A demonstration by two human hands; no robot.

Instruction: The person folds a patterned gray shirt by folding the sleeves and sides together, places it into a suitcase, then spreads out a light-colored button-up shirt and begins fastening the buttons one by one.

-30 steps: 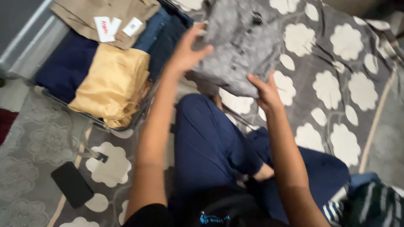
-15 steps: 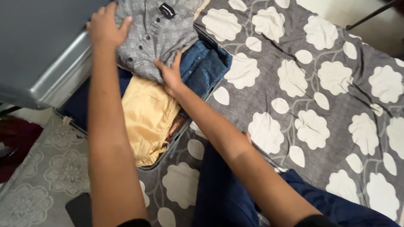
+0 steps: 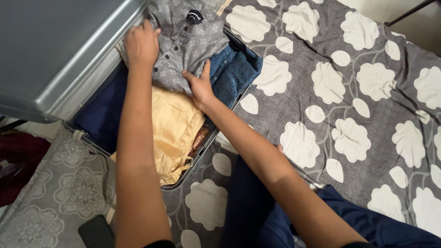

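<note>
View: head camera, looking down over both forearms at an open suitcase on a patterned bedspread.
Left hand (image 3: 141,43): lies palm down on the far left part of the grey shirt, close to the raised lid; the grip is flat, fingers together and pressing on the cloth, not closed round it.
Right hand (image 3: 200,85): rests on the near right edge of the grey shirt, fingers spread and the thumb pointing away from the person; the grip is apart, laid on the fabric rather than clamped.
Grey shirt (image 3: 190,43): folded, finely patterned, with dark buttons and a dark collar label; it lies in the suitcase at its far end, on top of the other clothes.
Suitcase (image 3: 193,161): open, grey rimmed, lying on the bedspread's left side; its lid (image 3: 50,50) stands up at the left edge of the view.
Yellow garment (image 3: 177,126): folded, in the near part of the suitcase, just below the grey shirt.
Blue denim piece (image 3: 234,73): at the suitcase's right edge, beside the right hand.
Dark navy cloth (image 3: 103,115): along the suitcase's left side, beneath the left forearm.
Bedspread (image 3: 349,92): grey with large cream flowers.
Dark phone (image 3: 95,232): flat at the bottom edge of the view, left of the left arm.
Legs: dark blue trousers (image 3: 257,206) near the bottom edge.
</note>
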